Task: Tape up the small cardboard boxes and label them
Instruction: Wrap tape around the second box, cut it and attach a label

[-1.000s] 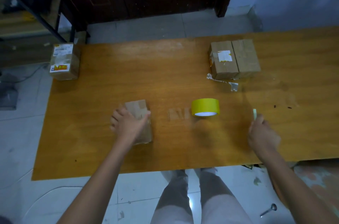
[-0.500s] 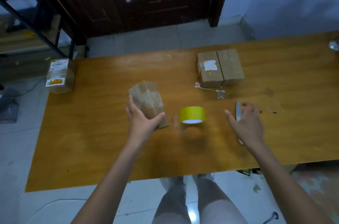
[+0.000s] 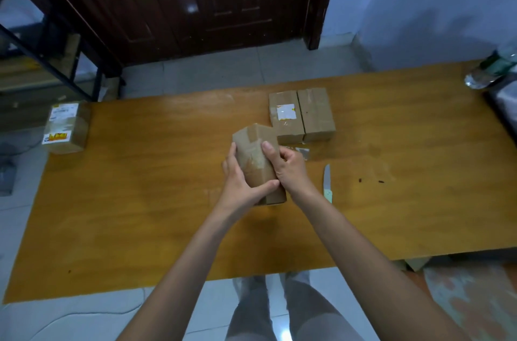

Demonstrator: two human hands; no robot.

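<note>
A small brown cardboard box [image 3: 256, 145] with clear tape on it is held above the middle of the wooden table [image 3: 140, 201]. My left hand [image 3: 242, 184] grips its left side and lower end, thumb across the front. My right hand [image 3: 288, 167] grips its right side, thumb on top. Two more small boxes [image 3: 302, 117] lie side by side just behind; the left one carries a white label. A knife [image 3: 327, 184] with a pale handle lies to the right of my right hand. The yellow tape roll is hidden behind the box and hands.
A larger labelled box [image 3: 65, 128] stands at the table's far left edge. Scraps of torn tape [image 3: 303, 152] lie by the two boxes. A plastic bottle [image 3: 489, 72] lies at the far right corner. A dark door and a metal rack are beyond the table.
My left hand has carried the box rightwards to the table's middle. My right hand has let go of the knife, now on the table, and taken hold of the box.
</note>
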